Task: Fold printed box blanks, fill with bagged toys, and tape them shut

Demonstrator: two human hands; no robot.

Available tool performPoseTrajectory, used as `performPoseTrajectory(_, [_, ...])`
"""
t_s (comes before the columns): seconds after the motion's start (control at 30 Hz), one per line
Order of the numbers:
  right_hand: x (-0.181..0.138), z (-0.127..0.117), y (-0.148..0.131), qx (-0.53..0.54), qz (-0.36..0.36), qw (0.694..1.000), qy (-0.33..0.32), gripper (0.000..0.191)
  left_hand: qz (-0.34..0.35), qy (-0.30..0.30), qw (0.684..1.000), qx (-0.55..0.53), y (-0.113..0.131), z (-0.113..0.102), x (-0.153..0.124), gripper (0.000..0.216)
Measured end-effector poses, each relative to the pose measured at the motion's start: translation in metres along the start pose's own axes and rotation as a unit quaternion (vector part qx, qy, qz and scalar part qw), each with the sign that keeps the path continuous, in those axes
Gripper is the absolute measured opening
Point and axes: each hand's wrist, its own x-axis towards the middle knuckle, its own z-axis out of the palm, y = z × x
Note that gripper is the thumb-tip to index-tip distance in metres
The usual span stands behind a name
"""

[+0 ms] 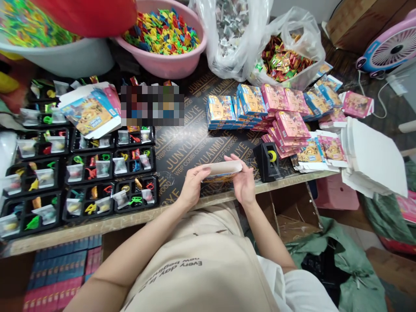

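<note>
Carton in hand: one thin printed cardboard carton, white inside, open side toward me; above the near edge of the dark, gold-lettered plywood table, around its middle; contents, if any, cannot be told.
Left grip: my left hand grasps the carton's left end, thumb uppermost.
Right grip: my right hand grasps its right end, fingers extended.
Trays: black plastic compartment trays, in rows from the near left corner backward; each visible one holds wrapped packets and small coloured plastic pieces.
Tub, far edge: round pink plastic tub, heaped with red, yellow, blue and green plastic pieces.
Tub, far left corner: round greyish plastic tub, mostly yellow and green pieces, blurred.
Bags, far edge: clear plastic bag of silvery-white packets; beside it, clear plastic bag of red, gold and green foil packets.
Boxes, right half: stacked blue printed boxes and pink printed boxes.
Dispenser, near edge: black tape dispenser holding a yellow roll, right of my right hand.
</note>
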Motion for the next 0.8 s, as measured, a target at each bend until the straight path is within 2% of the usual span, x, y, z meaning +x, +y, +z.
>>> performPoseTrajectory(0.13, [0.009,0.003,-0.013,-0.006,0.018,1.0,-0.011,0.015,-0.005,-0.029,0.999,0.022,0.008,-0.004,0.001,0.024])
performPoseTrajectory(0.17, [0.01,0.004,-0.015,-0.006,0.015,1.0,-0.003,0.012,-0.004,-0.034,0.999,0.026,0.01,-0.003,0.001,0.024])
performPoseTrajectory(0.27, [0.011,0.013,-0.016,0.012,-0.026,0.999,0.045,0.01,0.025,-0.019,0.999,0.021,0.014,0.002,0.0,0.017])
performPoseTrajectory(0.4, [0.006,0.023,-0.01,0.004,-0.103,0.99,0.095,0.017,0.116,0.018,0.993,-0.002,0.013,0.012,0.0,0.008])
performPoseTrajectory(0.5, [0.003,0.022,-0.006,-0.056,-0.093,0.988,0.109,0.022,0.129,0.008,0.991,0.036,0.01,0.012,0.0,0.01])
performPoseTrajectory(0.6, [0.001,0.014,-0.006,-0.103,-0.087,0.987,0.089,0.024,0.105,-0.013,0.992,0.073,0.011,0.007,0.001,0.021])
performPoseTrajectory(0.67, [0.001,0.007,-0.007,-0.128,-0.105,0.984,0.069,0.017,0.098,-0.035,0.99,0.095,0.013,0.003,0.002,0.025])
performPoseTrajectory(0.73, [0.002,-0.001,-0.008,-0.144,-0.127,0.98,0.044,0.008,0.128,-0.055,0.981,0.137,0.014,-0.001,0.005,0.02])
performPoseTrajectory(0.8, [0.004,-0.01,-0.006,-0.159,-0.146,0.976,0.017,0.006,0.202,-0.078,0.955,0.201,0.013,-0.008,0.009,0.014])
